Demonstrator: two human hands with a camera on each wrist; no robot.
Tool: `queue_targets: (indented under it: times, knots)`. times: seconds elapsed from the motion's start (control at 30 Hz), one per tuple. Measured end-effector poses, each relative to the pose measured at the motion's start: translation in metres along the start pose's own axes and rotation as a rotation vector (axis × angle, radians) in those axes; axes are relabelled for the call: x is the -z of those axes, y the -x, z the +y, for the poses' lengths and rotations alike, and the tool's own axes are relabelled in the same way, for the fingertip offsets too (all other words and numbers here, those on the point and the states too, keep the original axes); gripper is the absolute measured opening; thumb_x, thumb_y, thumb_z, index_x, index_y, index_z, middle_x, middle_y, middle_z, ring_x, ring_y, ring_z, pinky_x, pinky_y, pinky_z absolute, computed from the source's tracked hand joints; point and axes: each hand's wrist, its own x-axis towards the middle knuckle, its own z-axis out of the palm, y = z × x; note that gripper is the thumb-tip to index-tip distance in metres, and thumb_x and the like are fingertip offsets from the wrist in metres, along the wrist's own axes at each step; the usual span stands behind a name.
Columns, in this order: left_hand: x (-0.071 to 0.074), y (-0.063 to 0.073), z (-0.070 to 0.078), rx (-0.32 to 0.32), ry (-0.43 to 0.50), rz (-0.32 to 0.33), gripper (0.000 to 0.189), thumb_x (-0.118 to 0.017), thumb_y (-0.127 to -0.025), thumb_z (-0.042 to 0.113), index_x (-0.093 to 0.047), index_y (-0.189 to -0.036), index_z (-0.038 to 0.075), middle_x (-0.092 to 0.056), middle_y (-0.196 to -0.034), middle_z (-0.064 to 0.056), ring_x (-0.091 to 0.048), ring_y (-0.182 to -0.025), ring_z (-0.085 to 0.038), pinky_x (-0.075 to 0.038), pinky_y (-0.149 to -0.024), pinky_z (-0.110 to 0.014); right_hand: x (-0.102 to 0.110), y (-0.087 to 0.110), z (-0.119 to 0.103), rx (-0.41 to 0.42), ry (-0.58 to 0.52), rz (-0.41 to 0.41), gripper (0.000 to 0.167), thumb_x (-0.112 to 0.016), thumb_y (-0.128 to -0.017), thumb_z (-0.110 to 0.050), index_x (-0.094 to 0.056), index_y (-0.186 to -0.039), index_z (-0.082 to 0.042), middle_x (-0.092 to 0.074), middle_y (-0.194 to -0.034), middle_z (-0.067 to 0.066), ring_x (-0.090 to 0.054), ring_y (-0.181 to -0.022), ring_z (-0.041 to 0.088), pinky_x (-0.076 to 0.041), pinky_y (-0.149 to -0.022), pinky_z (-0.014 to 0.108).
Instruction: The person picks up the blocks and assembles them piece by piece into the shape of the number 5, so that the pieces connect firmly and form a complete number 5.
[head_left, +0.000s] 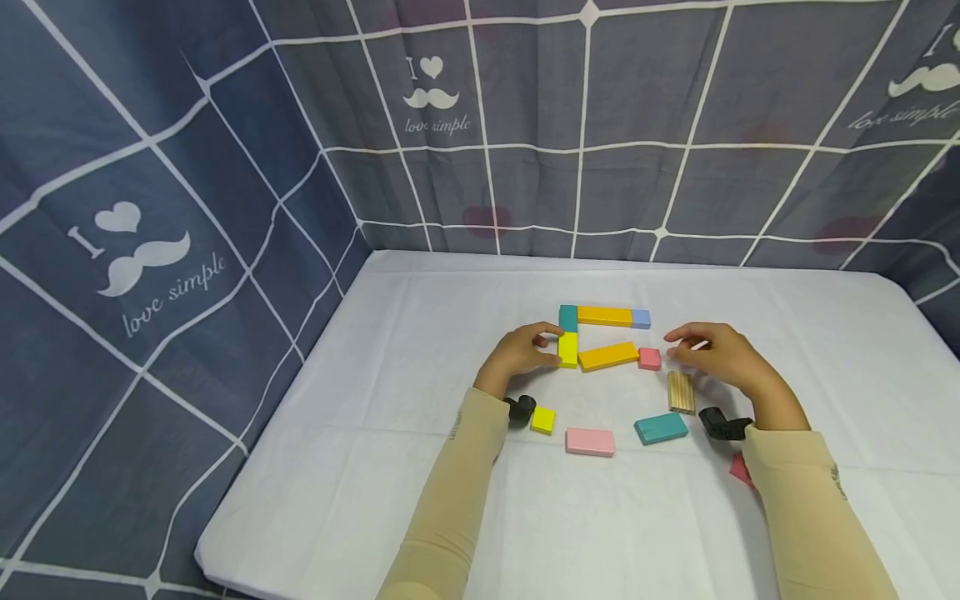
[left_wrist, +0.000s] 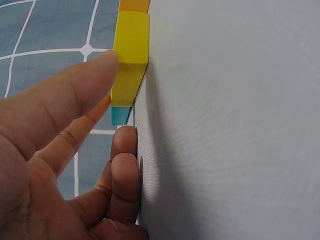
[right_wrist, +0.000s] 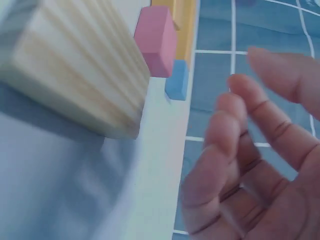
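Observation:
On the white table, colored blocks form an outline: a teal block (head_left: 568,318), a yellow block (head_left: 567,350), an orange block (head_left: 604,316), a blue block (head_left: 641,319), a slanted orange block (head_left: 608,357) and a small pinkish-red block (head_left: 649,359). My left hand (head_left: 523,350) touches the yellow block (left_wrist: 131,60) with the thumb. Its index finger reaches to the teal-yellow seam; the other fingers bend near the cloth. To the right of the pinkish-red block (right_wrist: 156,40), my right hand (head_left: 712,354) hovers with loosely bent fingers, holding nothing.
A striped wooden block (head_left: 681,392) lies below the right hand. Nearer lie a teal block (head_left: 661,428), a pink block (head_left: 589,442) and a small yellow block (head_left: 543,420). A red block (head_left: 741,470) is partly hidden under the right sleeve. Grid-patterned curtains (head_left: 525,192) border the table.

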Motion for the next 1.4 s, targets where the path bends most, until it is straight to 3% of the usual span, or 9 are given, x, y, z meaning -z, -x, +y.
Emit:
queue_targets:
  times: [0.23, 0.43, 0.5, 0.67, 0.93, 1.1, 1.23, 1.4]
  knots:
    - [-0.001, -0.001, -0.002, 0.012, -0.004, 0.005, 0.050, -0.084, -0.097, 0.021, -0.070, -0.144, 0.030, -0.069, -0.128, -0.003, -0.060, -0.113, -0.022, -0.051, -0.105, -0.041, -0.004, 0.020, 0.010, 0.006, -0.171, 0.105, 0.043, -0.066, -0.110, -0.024, -0.063, -0.140, 0.005, -0.065, -0.110, 0.003, -0.057, -0.087, 0.021, -0.051, -0.071, 0.030]
    - [-0.003, -0.001, -0.002, 0.008, 0.001, -0.003, 0.050, -0.084, -0.098, 0.021, -0.070, -0.145, 0.030, -0.069, -0.129, -0.003, -0.059, -0.114, -0.023, -0.051, -0.106, -0.042, -0.002, 0.028, 0.030, -0.026, -0.332, 0.088, 0.018, -0.068, -0.108, -0.018, -0.076, -0.121, -0.026, -0.065, -0.100, -0.015, -0.058, -0.088, 0.012, -0.054, -0.074, 0.025]
    - [-0.002, -0.001, -0.002, 0.003, 0.003, -0.004, 0.050, -0.084, -0.098, 0.020, -0.070, -0.144, 0.030, -0.069, -0.129, -0.003, -0.059, -0.114, -0.023, -0.051, -0.106, -0.042, -0.001, 0.030, 0.035, -0.034, -0.353, 0.061, 0.022, -0.067, -0.107, -0.012, -0.076, -0.124, -0.022, -0.065, -0.101, -0.014, -0.058, -0.088, 0.010, -0.056, -0.074, 0.024]
    - [-0.002, -0.001, -0.002, 0.000, -0.007, -0.001, 0.049, -0.084, -0.098, 0.021, -0.070, -0.144, 0.030, -0.070, -0.129, -0.003, -0.060, -0.115, -0.023, -0.050, -0.106, -0.042, 0.001, 0.032, 0.047, -0.046, -0.318, -0.014, 0.044, -0.071, -0.103, -0.006, -0.058, -0.141, 0.012, -0.061, -0.104, -0.005, -0.058, -0.086, 0.010, -0.057, -0.072, 0.025]
    - [-0.002, -0.002, -0.002, 0.002, -0.003, 0.005, 0.049, -0.084, -0.097, 0.020, -0.071, -0.143, 0.030, -0.070, -0.130, -0.004, -0.061, -0.117, -0.024, -0.050, -0.107, -0.044, -0.003, 0.030, 0.060, -0.052, -0.256, -0.063, 0.055, -0.078, -0.098, -0.011, -0.056, -0.142, 0.014, -0.062, -0.101, -0.003, -0.056, -0.084, 0.012, -0.054, -0.072, 0.027]
    - [-0.003, -0.002, -0.003, 0.017, 0.001, 0.006, 0.050, -0.085, -0.097, 0.020, -0.071, -0.143, 0.031, -0.070, -0.130, -0.003, -0.061, -0.118, -0.023, -0.050, -0.107, -0.043, -0.004, 0.030, 0.061, -0.059, -0.207, -0.081, 0.058, -0.082, -0.094, -0.009, -0.057, -0.141, 0.015, -0.065, -0.108, 0.005, -0.056, -0.088, 0.012, -0.051, -0.072, 0.025]
    - [-0.003, -0.002, -0.003, 0.006, 0.009, 0.003, 0.050, -0.084, -0.097, 0.019, -0.070, -0.144, 0.029, -0.070, -0.131, -0.006, -0.060, -0.118, -0.025, -0.050, -0.107, -0.044, -0.003, 0.030, 0.059, -0.025, -0.161, -0.104, 0.060, -0.084, -0.091, -0.003, -0.056, -0.139, 0.017, -0.065, -0.114, 0.014, -0.056, -0.090, 0.013, -0.051, -0.075, 0.022]
    - [-0.001, -0.001, -0.002, -0.007, 0.015, -0.003, 0.049, -0.084, -0.098, 0.019, -0.070, -0.144, 0.028, -0.069, -0.131, -0.007, -0.060, -0.118, -0.026, -0.049, -0.108, -0.045, -0.003, 0.030, 0.055, 0.022, -0.100, -0.129, 0.059, -0.087, -0.088, -0.001, -0.056, -0.135, 0.018, -0.062, -0.112, 0.016, -0.056, -0.092, 0.018, -0.051, -0.076, 0.020]
